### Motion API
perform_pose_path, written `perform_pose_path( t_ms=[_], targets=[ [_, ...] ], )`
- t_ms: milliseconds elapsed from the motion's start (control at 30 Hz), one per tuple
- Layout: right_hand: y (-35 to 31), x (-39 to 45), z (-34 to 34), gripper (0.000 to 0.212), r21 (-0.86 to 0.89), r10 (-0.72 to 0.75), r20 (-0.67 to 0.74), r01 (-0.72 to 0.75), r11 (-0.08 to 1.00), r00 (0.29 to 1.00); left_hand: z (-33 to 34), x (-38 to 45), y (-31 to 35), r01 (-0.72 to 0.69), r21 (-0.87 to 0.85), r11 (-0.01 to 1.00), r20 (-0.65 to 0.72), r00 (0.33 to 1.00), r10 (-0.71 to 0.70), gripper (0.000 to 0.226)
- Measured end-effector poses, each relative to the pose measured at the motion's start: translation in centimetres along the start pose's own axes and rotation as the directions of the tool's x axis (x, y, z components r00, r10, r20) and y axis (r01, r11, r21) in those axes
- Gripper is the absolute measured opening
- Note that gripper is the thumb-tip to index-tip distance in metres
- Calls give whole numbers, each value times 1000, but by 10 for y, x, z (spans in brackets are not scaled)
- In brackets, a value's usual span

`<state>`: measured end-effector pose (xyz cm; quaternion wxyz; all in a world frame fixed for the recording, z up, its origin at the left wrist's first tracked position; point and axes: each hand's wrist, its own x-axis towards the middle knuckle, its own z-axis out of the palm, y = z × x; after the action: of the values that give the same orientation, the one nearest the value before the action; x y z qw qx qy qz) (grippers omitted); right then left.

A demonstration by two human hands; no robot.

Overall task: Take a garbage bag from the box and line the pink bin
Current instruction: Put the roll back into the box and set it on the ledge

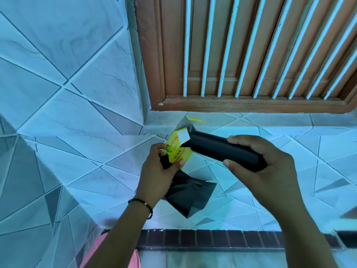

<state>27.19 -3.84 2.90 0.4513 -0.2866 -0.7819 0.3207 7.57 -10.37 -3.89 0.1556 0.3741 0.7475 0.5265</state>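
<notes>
My left hand [161, 163] grips a small yellow box [178, 148] with its end flap open, held above the tiled counter. A loose black garbage bag [190, 196] hangs down from that same hand, partly unfolded. My right hand [257, 161] is closed around a black roll of garbage bags [218, 149], whose left end sits at the box's open mouth. A strip of the pink bin [96, 252] shows at the bottom left, mostly hidden behind my left forearm.
A pale tiled counter [270, 198] spreads under my hands, with a dark brick edge [212, 238] along its front. A tiled wall [67, 64] stands to the left. Behind is a brown wooden window frame [251, 105] with white bars.
</notes>
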Motion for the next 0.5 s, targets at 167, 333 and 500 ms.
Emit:
perform_pose_path(
  t_ms=[167, 333, 500],
  targets=[
    [-12, -25, 1, 41, -289, -78, 17, 80, 954, 997, -14, -28, -9, -55, 92, 994, -23, 998, 57, 49],
    [-22, -52, 19, 42, -538, -162, 99, 189, 821, 982, -28, -53, -12, -153, 332, 931, -11, 986, 166, 53],
    [-32, -77, 28, 37, -546, -171, 104, 200, 814, 980, -33, -71, -23, -176, 492, 852, 55, 984, 172, 57]
  ],
)
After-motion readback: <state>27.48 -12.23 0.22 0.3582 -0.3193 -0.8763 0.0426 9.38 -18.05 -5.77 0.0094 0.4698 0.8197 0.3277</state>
